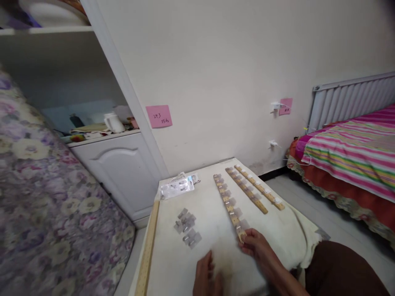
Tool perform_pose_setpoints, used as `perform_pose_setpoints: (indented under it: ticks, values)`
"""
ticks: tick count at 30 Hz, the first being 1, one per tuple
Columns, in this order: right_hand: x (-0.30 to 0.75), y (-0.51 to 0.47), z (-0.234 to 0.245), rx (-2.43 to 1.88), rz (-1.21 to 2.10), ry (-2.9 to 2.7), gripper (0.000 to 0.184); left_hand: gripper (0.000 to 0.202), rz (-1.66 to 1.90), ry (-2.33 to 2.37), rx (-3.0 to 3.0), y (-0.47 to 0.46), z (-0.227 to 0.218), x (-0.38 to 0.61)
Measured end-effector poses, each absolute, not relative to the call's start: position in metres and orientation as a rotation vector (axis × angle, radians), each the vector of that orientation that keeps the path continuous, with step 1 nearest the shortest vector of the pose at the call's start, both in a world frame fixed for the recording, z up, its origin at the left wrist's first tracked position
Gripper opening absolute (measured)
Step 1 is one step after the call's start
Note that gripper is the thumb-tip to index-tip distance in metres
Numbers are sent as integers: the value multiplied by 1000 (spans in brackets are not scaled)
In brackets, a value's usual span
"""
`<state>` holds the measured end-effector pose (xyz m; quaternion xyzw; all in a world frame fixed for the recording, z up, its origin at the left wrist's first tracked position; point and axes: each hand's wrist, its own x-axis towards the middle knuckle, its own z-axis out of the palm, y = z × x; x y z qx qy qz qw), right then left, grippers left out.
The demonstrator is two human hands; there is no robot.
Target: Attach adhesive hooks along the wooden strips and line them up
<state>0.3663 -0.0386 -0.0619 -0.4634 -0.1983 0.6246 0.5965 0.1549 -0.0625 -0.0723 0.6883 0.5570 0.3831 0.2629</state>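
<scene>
My right hand (259, 247) pinches the near end of a narrow wooden strip (233, 218), which lies lengthwise on the cloth-covered table (185, 269). Clear square pieces with small metal hooks sit in a row along this strip. Low in the view, my left hand (204, 274) hovers left of the strip's near end; its fingers are smeared by motion, so what they hold, if anything, cannot be made out. Several loose clear hook pieces (187, 222) lie in a small pile beyond the left hand.
Right of the held strip lie a second strip with clear pieces (247, 190) and a third with white pieces (259, 186). Clear packaging (176, 188) rests at the far left corner. A pale wooden bar (148, 250) runs along the left edge. A striped bed (348, 144) stands right.
</scene>
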Motion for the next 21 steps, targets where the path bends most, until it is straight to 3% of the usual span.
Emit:
perform_pose_setpoints:
  ticks: [10,17,21]
  values:
    - [302,-100,-79,-938,1524,-575,35,106,863,1589,1746,-78,-14,205]
    - [286,-115,-85,-940,1530,-758,20,110,847,1680,1615,-92,4,194]
    - [280,-120,-82,-856,1605,-755,24,105,865,1696,1592,-93,0,188]
